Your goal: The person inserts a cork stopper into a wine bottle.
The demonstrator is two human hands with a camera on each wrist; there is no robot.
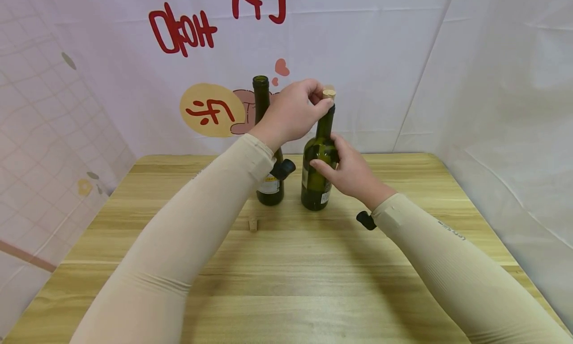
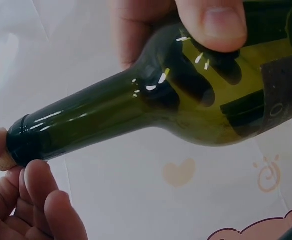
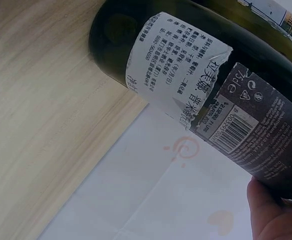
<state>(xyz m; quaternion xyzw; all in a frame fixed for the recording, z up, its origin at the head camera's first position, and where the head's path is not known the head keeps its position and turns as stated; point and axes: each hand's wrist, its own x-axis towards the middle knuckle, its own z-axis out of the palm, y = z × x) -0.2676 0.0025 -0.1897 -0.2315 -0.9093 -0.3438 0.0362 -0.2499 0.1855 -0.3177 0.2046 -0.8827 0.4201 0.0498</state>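
Note:
A green glass wine bottle (image 1: pixel 315 185) stands upright near the table's back edge, a cork (image 1: pixel 329 93) at its mouth. My left hand (image 1: pixel 295 108) pinches that cork between thumb and fingers; in the left wrist view the cork (image 2: pixel 4 162) sits against the bottle's lip. Lower down, my right hand (image 1: pixel 353 172) grips the bottle around its shoulder. The right wrist view shows the bottle's torn white label (image 3: pixel 178 70) and a dark label with a barcode. How deep the cork sits is hidden by the fingers.
A second, darker green bottle (image 1: pixel 270 197) with an uncorked mouth stands just left, partly behind my left wrist. Another cork (image 1: pixel 253 224) is on the wooden table (image 1: pixel 286 284) in front of it. A white printed curtain (image 1: pixel 371 45) hangs behind the table.

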